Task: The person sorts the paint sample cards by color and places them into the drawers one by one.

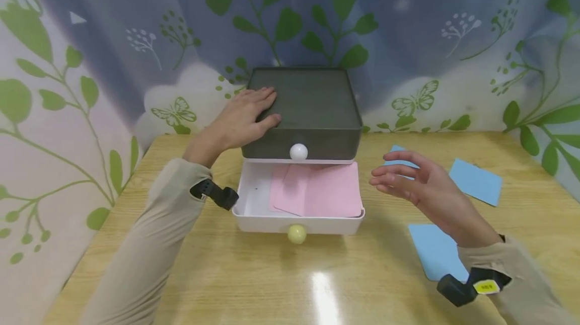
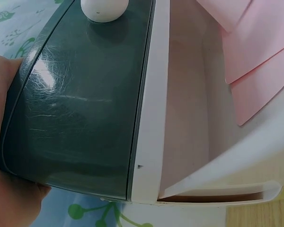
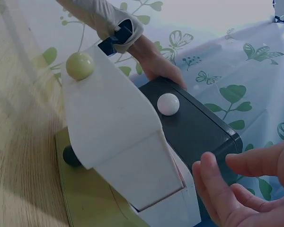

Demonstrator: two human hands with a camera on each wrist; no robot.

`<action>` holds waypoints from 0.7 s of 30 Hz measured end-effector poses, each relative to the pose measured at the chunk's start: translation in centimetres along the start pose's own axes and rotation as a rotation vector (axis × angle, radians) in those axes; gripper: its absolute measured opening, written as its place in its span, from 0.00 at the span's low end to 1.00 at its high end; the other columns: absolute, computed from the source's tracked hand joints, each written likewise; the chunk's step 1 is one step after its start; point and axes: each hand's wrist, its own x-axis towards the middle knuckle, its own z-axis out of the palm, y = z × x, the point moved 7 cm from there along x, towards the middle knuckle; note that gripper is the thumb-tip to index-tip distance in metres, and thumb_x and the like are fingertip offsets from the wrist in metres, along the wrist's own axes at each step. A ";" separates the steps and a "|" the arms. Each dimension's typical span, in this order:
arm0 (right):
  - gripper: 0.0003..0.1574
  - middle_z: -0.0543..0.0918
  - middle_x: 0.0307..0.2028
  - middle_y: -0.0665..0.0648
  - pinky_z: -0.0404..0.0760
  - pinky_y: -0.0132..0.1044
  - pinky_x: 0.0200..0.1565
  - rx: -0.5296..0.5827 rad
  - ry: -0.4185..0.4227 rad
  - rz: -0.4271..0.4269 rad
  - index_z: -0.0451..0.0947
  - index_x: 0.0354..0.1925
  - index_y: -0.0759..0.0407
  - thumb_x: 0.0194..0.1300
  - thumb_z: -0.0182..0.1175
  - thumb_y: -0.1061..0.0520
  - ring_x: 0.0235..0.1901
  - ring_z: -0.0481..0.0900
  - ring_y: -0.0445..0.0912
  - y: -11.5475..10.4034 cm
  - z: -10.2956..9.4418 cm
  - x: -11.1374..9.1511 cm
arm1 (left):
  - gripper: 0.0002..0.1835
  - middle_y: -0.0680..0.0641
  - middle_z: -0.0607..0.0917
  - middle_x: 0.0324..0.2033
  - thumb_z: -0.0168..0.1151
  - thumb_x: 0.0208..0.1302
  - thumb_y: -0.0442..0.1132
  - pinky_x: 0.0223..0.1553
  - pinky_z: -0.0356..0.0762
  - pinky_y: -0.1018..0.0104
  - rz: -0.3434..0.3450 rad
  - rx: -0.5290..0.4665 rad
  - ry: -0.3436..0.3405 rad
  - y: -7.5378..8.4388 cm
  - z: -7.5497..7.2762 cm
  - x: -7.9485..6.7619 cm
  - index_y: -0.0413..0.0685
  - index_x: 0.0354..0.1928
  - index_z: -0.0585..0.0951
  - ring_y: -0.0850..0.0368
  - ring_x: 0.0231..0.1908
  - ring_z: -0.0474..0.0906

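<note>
A small chest with a dark green top drawer point(image 1: 317, 144) and a white knob point(image 1: 298, 152) stands on the table. My left hand point(image 1: 246, 116) rests on its top at the left edge, fingers extended. Below, a white drawer point(image 1: 254, 223) with a yellow knob point(image 1: 296, 234) is pulled out. Pink paper pieces point(image 1: 333, 194) lie overlapping in its right part. My right hand point(image 1: 421, 189) hovers right of the drawer, holding nothing, fingers loosely bent and thumb apart. Under the white drawer, the right wrist view shows an olive drawer point(image 3: 92, 198) with a dark knob point(image 3: 72, 156).
Blue pieces of paper lie on the wooden table point(image 1: 217, 274) at the right: one farther back point(image 1: 476, 181), one near the right wrist point(image 1: 437, 249), and one partly behind the right fingers. A leaf-patterned curtain point(image 1: 408, 38) hangs behind the chest and along the left side.
</note>
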 end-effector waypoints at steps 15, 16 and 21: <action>0.13 0.84 0.42 0.59 0.83 0.44 0.45 -0.202 -0.222 0.093 0.74 0.52 0.63 0.73 0.48 0.67 0.41 0.83 0.50 3.1 1.7 -3.3 | 0.35 0.39 0.53 0.74 0.41 0.74 0.52 0.73 0.39 0.54 0.004 0.021 -0.012 0.0 -0.1 0.0 0.35 0.73 0.55 0.46 0.74 0.46; 0.14 0.84 0.41 0.59 0.83 0.44 0.44 -0.183 -0.257 0.093 0.75 0.52 0.63 0.73 0.47 0.67 0.41 0.83 0.49 3.3 2.2 -3.5 | 0.35 0.39 0.53 0.74 0.40 0.74 0.52 0.73 0.39 0.54 0.003 0.023 -0.014 0.0 0.0 0.0 0.35 0.73 0.55 0.46 0.74 0.46; 0.17 0.84 0.42 0.58 0.83 0.44 0.43 -0.050 -0.398 0.103 0.77 0.53 0.65 0.74 0.43 0.69 0.40 0.84 0.48 4.8 5.1 -3.9 | 0.34 0.39 0.53 0.73 0.41 0.75 0.51 0.72 0.39 0.54 0.009 0.024 -0.009 0.0 0.1 0.0 0.35 0.73 0.55 0.45 0.73 0.46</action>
